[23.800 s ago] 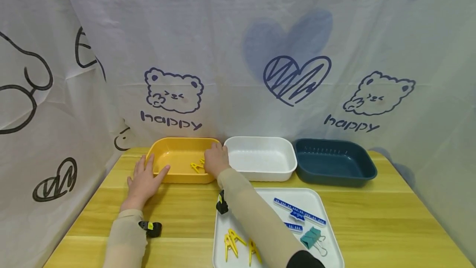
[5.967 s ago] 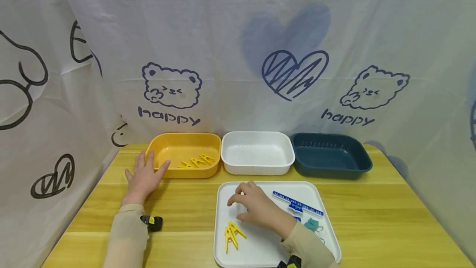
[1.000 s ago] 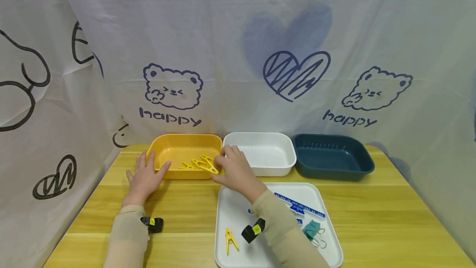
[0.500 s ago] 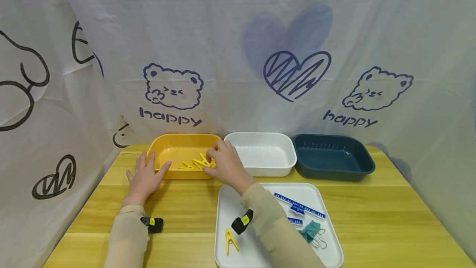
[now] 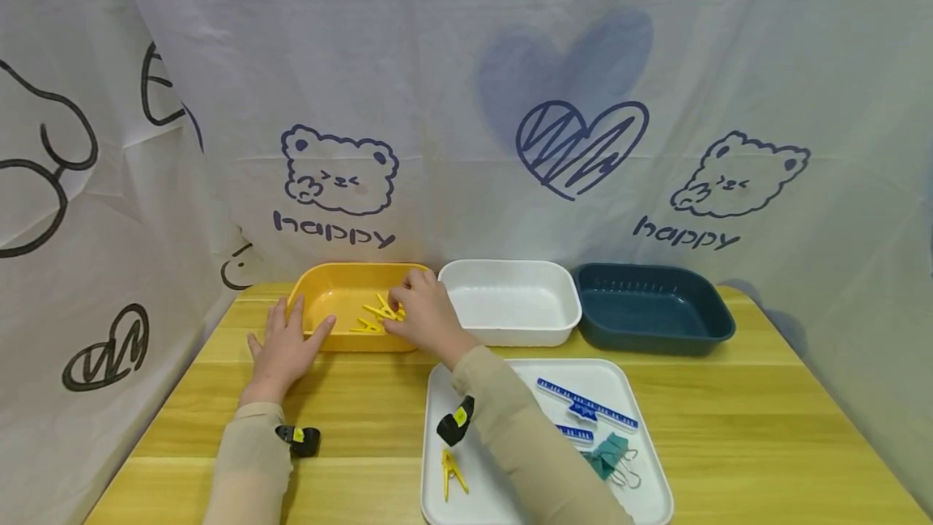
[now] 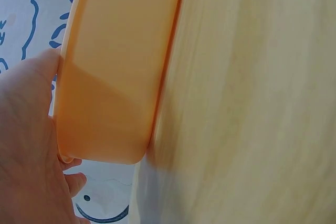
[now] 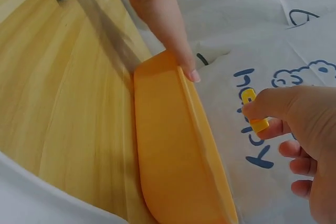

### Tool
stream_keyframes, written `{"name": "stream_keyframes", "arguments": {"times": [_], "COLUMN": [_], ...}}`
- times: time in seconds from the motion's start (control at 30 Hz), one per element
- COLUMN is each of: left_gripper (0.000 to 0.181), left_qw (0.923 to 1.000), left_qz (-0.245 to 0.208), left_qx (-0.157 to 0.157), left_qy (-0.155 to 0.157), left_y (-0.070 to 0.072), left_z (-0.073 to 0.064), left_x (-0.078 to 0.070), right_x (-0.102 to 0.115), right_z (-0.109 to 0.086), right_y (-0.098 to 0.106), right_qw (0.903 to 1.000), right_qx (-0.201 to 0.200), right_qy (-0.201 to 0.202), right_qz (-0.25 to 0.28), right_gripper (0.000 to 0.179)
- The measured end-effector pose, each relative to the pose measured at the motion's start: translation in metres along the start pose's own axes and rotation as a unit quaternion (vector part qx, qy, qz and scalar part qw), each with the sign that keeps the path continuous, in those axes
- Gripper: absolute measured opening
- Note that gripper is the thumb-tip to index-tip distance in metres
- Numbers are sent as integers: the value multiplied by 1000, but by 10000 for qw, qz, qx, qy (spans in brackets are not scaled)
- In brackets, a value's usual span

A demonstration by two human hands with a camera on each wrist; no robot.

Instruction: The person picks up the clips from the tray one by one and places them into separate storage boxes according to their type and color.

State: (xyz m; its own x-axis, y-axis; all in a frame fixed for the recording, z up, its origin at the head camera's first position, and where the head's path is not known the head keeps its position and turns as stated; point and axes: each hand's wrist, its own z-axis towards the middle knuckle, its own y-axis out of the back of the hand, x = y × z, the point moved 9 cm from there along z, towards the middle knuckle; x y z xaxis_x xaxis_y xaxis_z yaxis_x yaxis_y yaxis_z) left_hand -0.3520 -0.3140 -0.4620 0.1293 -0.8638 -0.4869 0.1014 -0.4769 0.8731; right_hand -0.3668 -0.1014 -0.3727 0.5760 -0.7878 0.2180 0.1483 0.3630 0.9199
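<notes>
Two "happy" prints (image 5: 334, 232) on backdrop (image 5: 452, 71); right fingers (image 7: 278, 102) pinch yellow clip (image 7: 259, 125).

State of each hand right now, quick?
Left hand: open, resting on the yellow oblong plastic bin.
Right hand: pinching a small yellow plastic clip.

Two words can be read, both on the white hanging cloth with blue drawings (image 5: 452, 63): one dark-blue "happy" (image 5: 334, 231) above and left of the white rounded-rectangular plastic bin (image 5: 508, 337), another dark-blue "happy" (image 5: 685, 232) above and right of it. The right wrist view shows one sideways, partly covered by a small yellow plastic clip (image 7: 249, 96).
</notes>
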Motion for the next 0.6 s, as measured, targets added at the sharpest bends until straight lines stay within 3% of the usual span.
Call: {"name": "stream_keyframes", "arguments": {"times": [0.23,0.6], "left_gripper": [96,98], "left_qw": [10000,10000], "left_qz": [-38,8], "left_qx": [32,41], "left_qy": [12,67], "left_y": [0,0], "left_z": [-2,0], "left_x": [-1,1], "right_x": [6,8], "right_z": [12,31], "right_y": [-10,-31], "right_qw": [9995,9986], "right_qx": [55,193], "right_qy": [-3,-406], "right_qz": [-317,-270], "right_gripper": [24,27]}}
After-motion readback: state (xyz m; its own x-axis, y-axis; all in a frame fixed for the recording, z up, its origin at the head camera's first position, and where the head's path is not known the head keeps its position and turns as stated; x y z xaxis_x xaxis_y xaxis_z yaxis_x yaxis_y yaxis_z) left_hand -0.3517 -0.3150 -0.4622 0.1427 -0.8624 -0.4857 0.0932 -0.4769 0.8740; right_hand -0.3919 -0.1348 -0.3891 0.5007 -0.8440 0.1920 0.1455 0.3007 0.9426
